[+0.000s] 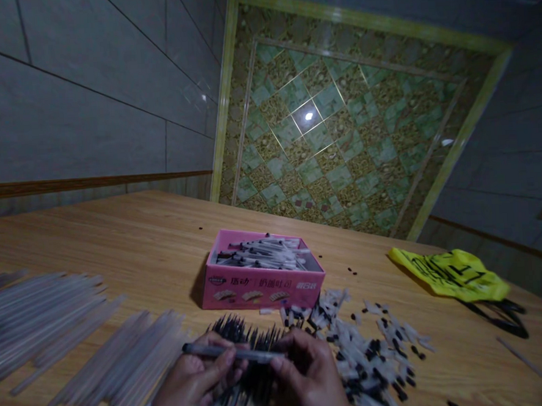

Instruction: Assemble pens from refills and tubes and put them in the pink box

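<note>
A slim pen [250, 354] with a dark end at the left lies level between my two hands, close to the camera. My left hand [203, 375] has its fingers and thumb closed on the pen's barrel. At the pen's right end, my right hand [309, 369] pinches the tip between thumb and fingers. Beneath them spreads a pile of dark-tipped pen refills [235, 331], partly covered by the hands. Just beyond stands a pink box [264, 286] with many pens [269, 252] lying inside it.
Clear pen barrels [43, 315] lie in rows at the left, with more barrels [125, 365] nearer. Small translucent and black pen parts [367, 350] are scattered at the right. A yellow bag [454, 271] with black straps lies on the wooden table [130, 236] at the far right.
</note>
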Demonstrator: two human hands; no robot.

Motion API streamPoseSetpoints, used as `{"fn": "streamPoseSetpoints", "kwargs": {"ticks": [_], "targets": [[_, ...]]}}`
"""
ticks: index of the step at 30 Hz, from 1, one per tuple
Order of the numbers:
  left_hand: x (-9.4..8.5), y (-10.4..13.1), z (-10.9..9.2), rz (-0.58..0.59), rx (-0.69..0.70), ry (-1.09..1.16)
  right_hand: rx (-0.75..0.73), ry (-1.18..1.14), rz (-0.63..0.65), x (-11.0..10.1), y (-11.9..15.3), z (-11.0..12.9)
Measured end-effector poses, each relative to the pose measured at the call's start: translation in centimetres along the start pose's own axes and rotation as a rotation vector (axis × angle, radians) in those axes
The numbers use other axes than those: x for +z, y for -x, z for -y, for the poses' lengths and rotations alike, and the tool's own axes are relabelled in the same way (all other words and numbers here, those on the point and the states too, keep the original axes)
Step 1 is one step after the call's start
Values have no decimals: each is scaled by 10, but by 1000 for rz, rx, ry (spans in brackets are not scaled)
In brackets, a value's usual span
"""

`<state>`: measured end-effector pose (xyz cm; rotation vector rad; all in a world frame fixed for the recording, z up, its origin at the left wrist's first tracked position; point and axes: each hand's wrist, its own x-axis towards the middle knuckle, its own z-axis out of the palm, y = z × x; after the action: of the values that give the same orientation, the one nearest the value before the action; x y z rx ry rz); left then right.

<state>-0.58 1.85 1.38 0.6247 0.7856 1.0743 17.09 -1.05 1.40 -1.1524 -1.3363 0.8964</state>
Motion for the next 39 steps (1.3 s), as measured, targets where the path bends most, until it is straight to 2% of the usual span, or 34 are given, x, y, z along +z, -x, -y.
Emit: {"fn": "streamPoseSetpoints", "kwargs": {"ticks": [7,12,17,21,26,29,34,37,39], "targets": [[4,4,-1,44,211,-166,125,-256,-65,10,3,-13],[1,6,-8,104,297,-295,202,-380,-25,10,2,-10],[1,8,-13,158,359,-412,340,-504,1,9,0,-7],[5,12,-13,131,418,-415,493,-570,73,6,1,0],[6,12,-9,157,471,-378,639,-638,144,0,0,4],[5,6,-8,181,441,-322,570,-633,136,1,-3,-2],[0,-5,-10,183,307,-462,334,-395,198,4,-6,-14],[-4,-7,-16,133,277,-641,228,-218,151,-3,-13,-6],[-7,-7,-26,107,359,-866,131,-75,51,-14,-26,6]]}}
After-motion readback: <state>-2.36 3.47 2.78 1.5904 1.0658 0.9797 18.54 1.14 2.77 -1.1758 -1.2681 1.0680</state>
